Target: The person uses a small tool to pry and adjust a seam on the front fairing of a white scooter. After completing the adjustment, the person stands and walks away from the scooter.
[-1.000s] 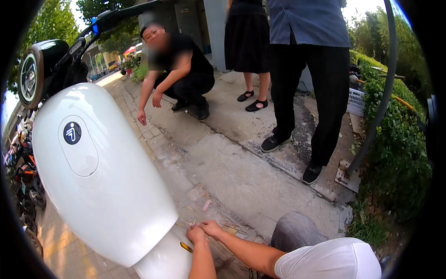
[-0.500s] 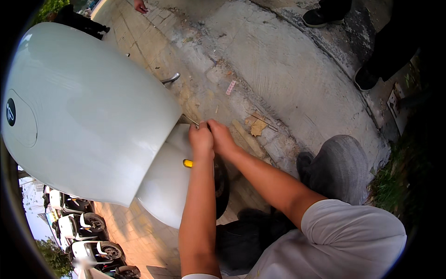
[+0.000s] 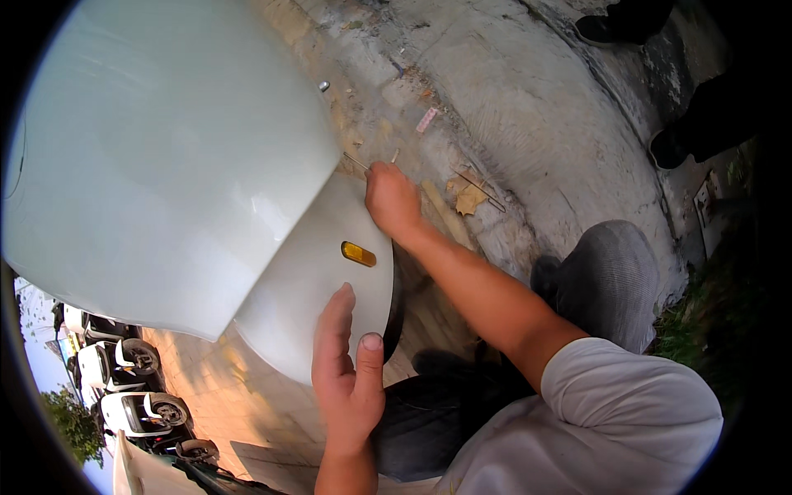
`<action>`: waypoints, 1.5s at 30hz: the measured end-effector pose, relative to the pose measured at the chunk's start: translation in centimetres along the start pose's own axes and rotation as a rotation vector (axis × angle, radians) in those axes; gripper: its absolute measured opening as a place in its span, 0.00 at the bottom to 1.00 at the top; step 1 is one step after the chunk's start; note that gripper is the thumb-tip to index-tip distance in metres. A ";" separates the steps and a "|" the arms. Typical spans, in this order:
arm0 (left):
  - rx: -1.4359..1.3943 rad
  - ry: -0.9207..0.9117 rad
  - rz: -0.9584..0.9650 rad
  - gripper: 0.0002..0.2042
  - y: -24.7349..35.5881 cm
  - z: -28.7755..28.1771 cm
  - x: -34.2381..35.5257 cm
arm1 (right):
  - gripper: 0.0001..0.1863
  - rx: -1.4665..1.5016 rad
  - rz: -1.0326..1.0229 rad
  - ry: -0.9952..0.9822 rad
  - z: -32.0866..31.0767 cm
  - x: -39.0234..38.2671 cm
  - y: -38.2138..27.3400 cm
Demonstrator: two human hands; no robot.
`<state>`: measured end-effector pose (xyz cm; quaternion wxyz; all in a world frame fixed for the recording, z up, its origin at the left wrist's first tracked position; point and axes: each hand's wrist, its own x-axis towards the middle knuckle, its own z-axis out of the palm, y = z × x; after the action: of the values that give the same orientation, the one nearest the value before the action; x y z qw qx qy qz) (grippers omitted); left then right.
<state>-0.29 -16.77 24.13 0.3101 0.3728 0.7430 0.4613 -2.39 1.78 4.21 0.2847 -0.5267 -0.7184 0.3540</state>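
My right hand (image 3: 394, 202) is closed round a thin metal rod tool (image 3: 355, 161), whose shaft points at the edge of a pale, glossy scooter panel (image 3: 190, 157). A short light end also shows above my fist; the exact kind of tool is unclear. Below the panel curves a white front fender (image 3: 305, 289) with an amber reflector (image 3: 358, 253) on its side. In front of the fender, nearer to me, my left hand (image 3: 351, 371) is open, fingers extended and thumb apart, holding nothing. The point where the rod meets the scooter is partly hidden.
On the pavement lie a dry leaf (image 3: 470, 199), another thin rod (image 3: 483, 191) and a pink strip (image 3: 426, 120). A silver lever tip (image 3: 324, 86) juts past the panel. Another person's dark shoes (image 3: 668, 149) stand at the upper right. Parked scooters (image 3: 136, 412) line the lower left.
My left hand has let go near the rod, drawn back toward me and opened. My right hand keeps its grip. The view has shifted closer to the scooter.
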 end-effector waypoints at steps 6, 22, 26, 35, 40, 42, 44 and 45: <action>0.278 -0.096 0.253 0.20 -2.0 -2.6 -1.5 | 0.21 -0.005 0.104 -0.096 0.4 0.8 -1.9; 0.212 -0.026 0.386 0.17 -5.2 -6.8 -1.4 | 0.26 0.912 0.753 -0.830 -1.5 4.5 -0.3; 0.129 0.093 0.323 0.15 -4.7 -5.7 -1.0 | 0.25 1.113 0.893 -1.016 -2.3 5.6 0.9; 0.198 0.012 0.368 0.18 -3.1 -5.0 -0.7 | 0.27 -0.110 0.104 -0.281 0.6 3.7 0.0; 0.208 0.106 0.358 0.16 -3.5 -5.3 -1.1 | 0.28 -0.057 0.261 -0.236 0.0 2.0 -2.7; 0.217 0.122 0.341 0.16 -3.8 -5.5 -1.5 | 0.28 -0.066 0.285 -0.204 -0.4 1.8 -3.4; 0.227 0.126 0.340 0.17 -4.0 -5.7 -1.7 | 0.28 -0.061 0.316 -0.223 -0.6 2.0 -3.7; 0.230 0.122 0.344 0.17 -3.9 -5.6 -1.7 | 0.28 0.002 0.287 -0.204 -0.2 2.3 -2.7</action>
<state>-4.96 -21.86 22.84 0.1365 0.4984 0.7334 0.4417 -4.35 3.47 6.63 0.1574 -0.5852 -0.6606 0.4432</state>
